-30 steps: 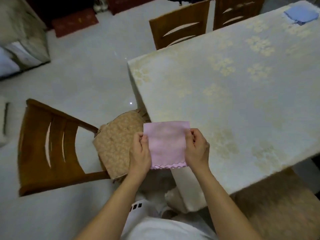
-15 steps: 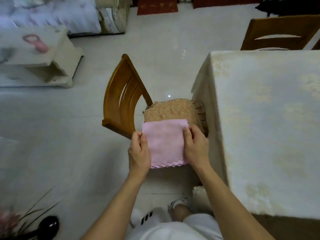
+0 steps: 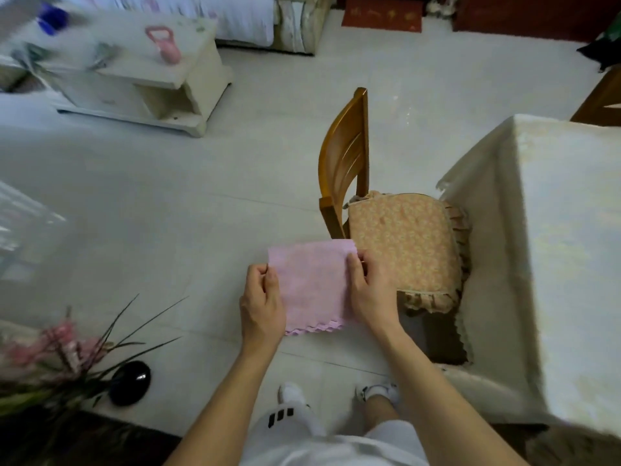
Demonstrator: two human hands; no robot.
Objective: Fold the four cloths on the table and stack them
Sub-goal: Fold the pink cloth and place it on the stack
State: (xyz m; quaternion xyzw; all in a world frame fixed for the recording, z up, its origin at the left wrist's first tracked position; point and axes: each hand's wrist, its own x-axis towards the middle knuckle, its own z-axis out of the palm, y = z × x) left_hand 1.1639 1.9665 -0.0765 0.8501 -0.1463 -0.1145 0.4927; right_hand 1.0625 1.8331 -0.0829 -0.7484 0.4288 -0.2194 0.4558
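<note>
Pink cloth held in mid-air, away from the desk

Pink cloth hangs between the two hands, folded to a small square with its scalloped edges stacked at the bottom, nearest the body. The left hand pinches the left edge between thumb and curled fingers; the right hand pinches the right edge the same way. Holding both sides probably keeps the layers from sliding apart while nothing supports them from below. The cloth is over the floor, not resting on anything. The desk, under its pale tablecloth, lies off to the right of the hands, with a cushioned chair between them, just beyond the right hand. I would guess the square needs one more fold or is headed for a stack; no other cloths are in sight.
</note>
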